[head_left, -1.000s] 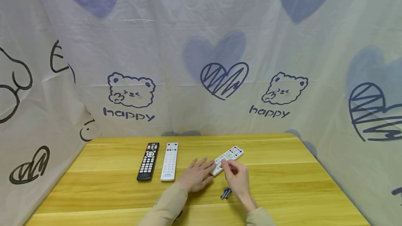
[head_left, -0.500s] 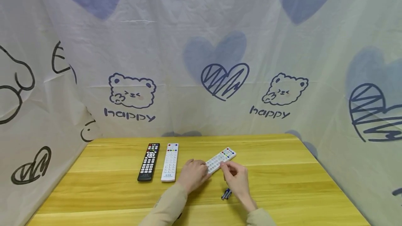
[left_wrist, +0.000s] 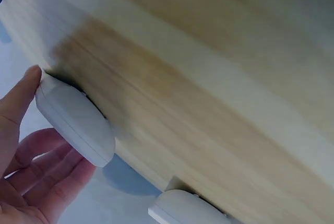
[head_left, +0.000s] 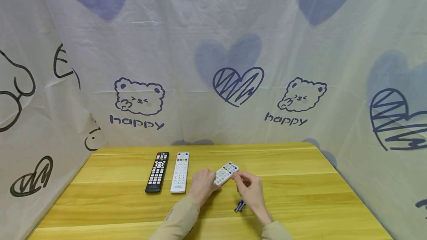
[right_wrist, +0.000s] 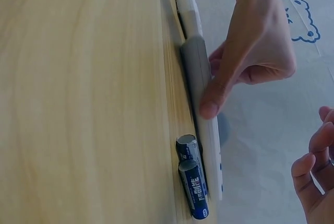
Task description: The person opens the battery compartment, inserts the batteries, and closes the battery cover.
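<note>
My left hand (head_left: pixel 202 185) grips the lower end of a white remote control (head_left: pixel 227 171) that lies slanted on the table. In the left wrist view, thumb and fingers clasp the sides of this white remote (left_wrist: pixel 75 122). My right hand (head_left: pixel 251 192) is beside the remote's far end, fingers loosely curled. In the right wrist view, the right hand (right_wrist: pixel 317 166) stands apart from the remote (right_wrist: pixel 201 88), and nothing shows between its fingers. Two blue batteries (head_left: pixel 240 206) lie side by side on the table, nearer to me than the remote.
To the left lie a second white remote (head_left: pixel 180 173) and a black remote (head_left: pixel 157 172), roughly parallel. All rest on a yellow wood-grain table (head_left: pixel 300 203). A printed cloth (head_left: pixel 186 47) hangs behind the table and at its sides.
My left hand has gone from lying spread against the slanted remote to gripping it. That remote has slid left and toward me. The right hand has hardly moved; the batteries stay put.
</note>
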The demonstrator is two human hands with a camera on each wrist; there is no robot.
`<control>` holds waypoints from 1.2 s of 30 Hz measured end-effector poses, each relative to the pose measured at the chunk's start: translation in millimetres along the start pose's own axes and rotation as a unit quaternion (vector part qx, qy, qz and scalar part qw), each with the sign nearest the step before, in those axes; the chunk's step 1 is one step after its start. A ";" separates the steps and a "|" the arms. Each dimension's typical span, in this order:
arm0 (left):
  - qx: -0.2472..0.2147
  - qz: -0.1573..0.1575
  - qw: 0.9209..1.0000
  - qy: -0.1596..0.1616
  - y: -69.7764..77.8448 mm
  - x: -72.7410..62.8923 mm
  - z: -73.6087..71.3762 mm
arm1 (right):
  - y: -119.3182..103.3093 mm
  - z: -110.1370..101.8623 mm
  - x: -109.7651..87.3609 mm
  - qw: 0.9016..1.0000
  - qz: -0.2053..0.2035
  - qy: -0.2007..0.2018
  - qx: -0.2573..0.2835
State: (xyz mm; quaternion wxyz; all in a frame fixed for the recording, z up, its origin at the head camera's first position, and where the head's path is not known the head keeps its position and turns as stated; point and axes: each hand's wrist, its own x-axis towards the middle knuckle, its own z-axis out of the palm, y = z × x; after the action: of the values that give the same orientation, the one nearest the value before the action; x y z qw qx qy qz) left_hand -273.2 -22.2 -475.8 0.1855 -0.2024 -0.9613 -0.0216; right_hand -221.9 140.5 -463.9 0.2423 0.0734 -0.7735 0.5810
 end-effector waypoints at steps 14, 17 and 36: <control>0.031 0.017 0.999 0.023 -5.9 -7.8 3.5 | -4.5 2.2 -1.8 1.000 -0.003 -0.012 -0.001; -0.009 0.015 1.000 0.016 -9.1 -9.8 2.1 | 2.1 2.0 -1.2 1.000 -0.010 -0.021 -0.003; -0.493 -0.085 0.852 -0.154 -39.7 -19.8 -14.0 | 3.4 -5.0 0.4 0.990 0.021 -0.136 -0.030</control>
State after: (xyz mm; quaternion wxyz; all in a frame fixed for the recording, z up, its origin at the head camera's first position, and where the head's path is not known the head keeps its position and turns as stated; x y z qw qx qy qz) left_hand -267.3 -67.8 -468.7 -0.0915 -0.1858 -0.8545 -0.4764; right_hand -222.1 146.3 -465.6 0.1246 0.1281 -0.8175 0.5474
